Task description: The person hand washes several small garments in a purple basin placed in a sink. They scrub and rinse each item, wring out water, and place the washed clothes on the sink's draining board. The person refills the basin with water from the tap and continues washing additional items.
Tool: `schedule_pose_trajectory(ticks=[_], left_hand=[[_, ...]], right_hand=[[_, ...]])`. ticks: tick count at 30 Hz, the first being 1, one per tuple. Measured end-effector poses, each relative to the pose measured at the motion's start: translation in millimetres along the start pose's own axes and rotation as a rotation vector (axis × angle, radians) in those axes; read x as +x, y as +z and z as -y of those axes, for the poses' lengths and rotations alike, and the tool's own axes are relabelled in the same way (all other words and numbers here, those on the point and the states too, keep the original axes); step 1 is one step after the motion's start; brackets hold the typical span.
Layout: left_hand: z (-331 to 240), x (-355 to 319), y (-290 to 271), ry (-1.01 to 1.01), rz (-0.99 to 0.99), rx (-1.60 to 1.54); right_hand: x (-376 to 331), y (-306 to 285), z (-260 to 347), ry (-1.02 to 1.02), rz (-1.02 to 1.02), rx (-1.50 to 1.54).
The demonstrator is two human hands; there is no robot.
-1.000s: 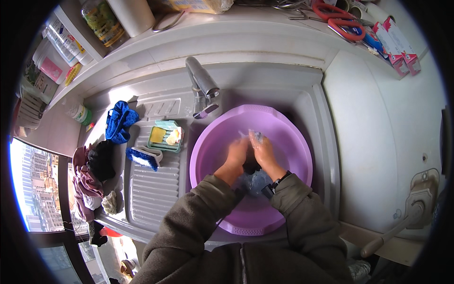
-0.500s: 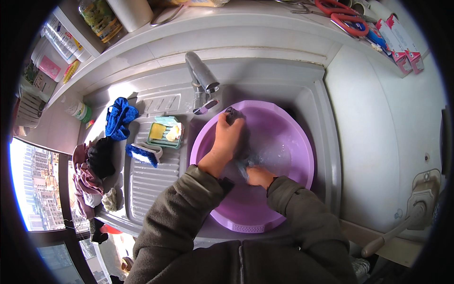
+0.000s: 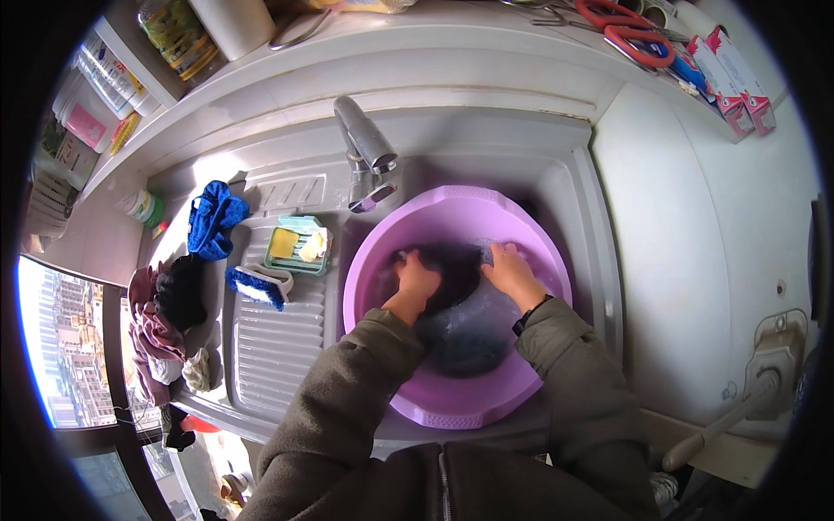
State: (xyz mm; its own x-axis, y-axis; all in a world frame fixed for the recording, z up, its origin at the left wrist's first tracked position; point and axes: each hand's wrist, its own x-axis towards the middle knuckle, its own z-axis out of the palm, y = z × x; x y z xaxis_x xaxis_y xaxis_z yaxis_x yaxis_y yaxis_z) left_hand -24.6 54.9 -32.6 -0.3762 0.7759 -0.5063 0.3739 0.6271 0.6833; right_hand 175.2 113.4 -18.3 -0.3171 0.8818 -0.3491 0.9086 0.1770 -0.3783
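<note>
Both your hands have come apart since the moment before and now press flat on the dark cloth in the basin.
Your left hand sits at 9 o'clock of the purple basin, your right hand at 2 o'clock, fingers spread open on the dark garment, which lies under soapy water in the middle. You seem to be in the scrubbing step; next you must gather the cloth and rub it again.

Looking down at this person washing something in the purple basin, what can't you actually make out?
Head view only:
- Dark wet cloth in the round purple plastic basin: its kind is unclear, blurred by water.
- Left hand and right hand: fingers partly sunk in cloth and water.
- Grey metal tap: flow cannot be told.
</note>
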Motion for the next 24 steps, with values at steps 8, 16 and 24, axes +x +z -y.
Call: schedule_pose_trajectory(ticks=[8, 16, 24], left_hand=[[51.0, 12.7, 37.2, 0.154, 0.662, 0.971], [32.3, 13.9, 26.5, -0.49, 0.157, -0.57], [30.3, 19.6, 4.8, -0.507, 0.496, -1.275]], right_hand=[[-7.7, 79.0, 11.0, -0.261, 0.093, -0.421], [13.3, 89.5, 17.2, 0.065, -0.063, 0.425], [-9.6, -4.5, 62.6, -0.09, 0.306, 1.688]])
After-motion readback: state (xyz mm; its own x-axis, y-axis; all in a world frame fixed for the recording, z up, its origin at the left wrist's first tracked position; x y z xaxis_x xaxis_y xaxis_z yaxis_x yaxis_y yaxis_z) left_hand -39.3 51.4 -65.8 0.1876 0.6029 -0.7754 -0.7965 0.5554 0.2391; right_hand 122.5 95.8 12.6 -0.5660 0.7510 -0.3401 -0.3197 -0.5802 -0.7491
